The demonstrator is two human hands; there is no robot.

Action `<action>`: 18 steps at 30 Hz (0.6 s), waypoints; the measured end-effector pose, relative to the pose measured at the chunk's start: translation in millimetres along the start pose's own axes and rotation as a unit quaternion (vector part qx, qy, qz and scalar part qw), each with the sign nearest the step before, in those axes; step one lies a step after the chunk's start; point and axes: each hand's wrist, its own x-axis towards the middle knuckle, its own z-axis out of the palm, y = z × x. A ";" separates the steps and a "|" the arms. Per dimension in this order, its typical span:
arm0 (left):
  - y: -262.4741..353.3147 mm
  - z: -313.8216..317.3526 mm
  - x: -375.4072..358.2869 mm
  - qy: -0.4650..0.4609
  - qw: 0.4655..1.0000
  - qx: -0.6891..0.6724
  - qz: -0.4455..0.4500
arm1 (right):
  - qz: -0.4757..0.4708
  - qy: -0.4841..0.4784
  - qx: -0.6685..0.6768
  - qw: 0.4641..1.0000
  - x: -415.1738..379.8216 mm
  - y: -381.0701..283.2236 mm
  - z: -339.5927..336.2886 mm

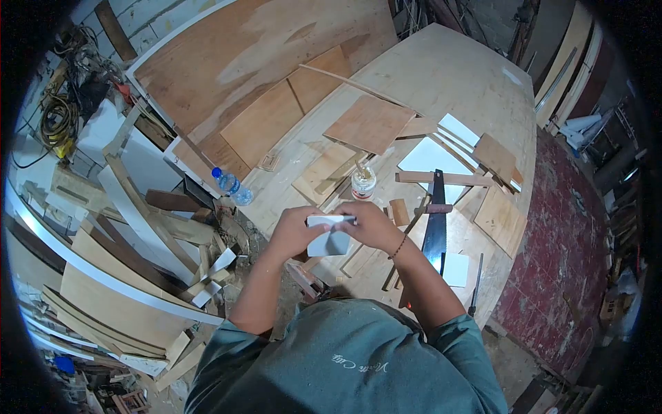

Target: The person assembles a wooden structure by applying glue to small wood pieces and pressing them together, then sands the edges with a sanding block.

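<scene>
Both my hands are closed around a small white piece of board [329, 244], held up in front of my chest. My left hand [295, 231] grips its left side, and my right hand [373, 224] its right side, thumbs coming together over the upper part. A narrow white strip shows along the top, and a wider white face hangs below it. Just beyond my hands, a glass jar [363, 189] with a pale brush handle sticking out stands on the wooden worktable [455, 69]. Small wood strips lie on the table under and beside my right hand.
A handsaw [436, 231] lies to the right among white panels and wood offcuts. A screwdriver-like tool [476, 286] rests near the table's right edge. A water bottle [233, 186] stands at the left edge. Plywood sheets [255, 62] lean behind; curved boards [110, 276] fill the left side.
</scene>
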 end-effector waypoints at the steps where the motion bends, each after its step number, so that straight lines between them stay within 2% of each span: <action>1: -0.2 -1.5 3.1 0.015 1.000 0.002 -0.009 | 0.001 0.002 -0.001 1.000 -1.1 0.6 0.2; 3: -14.0 0.5 9.5 0.072 0.997 0.000 -0.002 | -0.018 0.204 0.010 0.979 -5.0 2.2 0.6; 4: -19.5 0.8 12.4 0.071 0.997 0.001 -0.001 | -0.018 0.205 0.010 0.979 -10.2 8.9 1.5; 6: -31.1 -2.3 16.8 0.111 0.990 -0.038 -0.075 | 0.057 0.277 0.081 0.956 -26.9 29.6 4.5; 7: -55.0 3.6 23.5 0.147 0.988 -0.025 -0.029 | 0.099 0.279 0.119 0.948 -36.3 34.2 6.2; 10: -60.2 7.8 26.8 0.155 0.987 0.030 -0.017 | 0.138 0.301 0.116 0.936 -59.7 54.2 16.4; 18: -90.7 9.0 31.6 0.102 0.989 0.100 -0.030 | 0.210 0.310 0.145 0.916 -104.8 85.3 43.9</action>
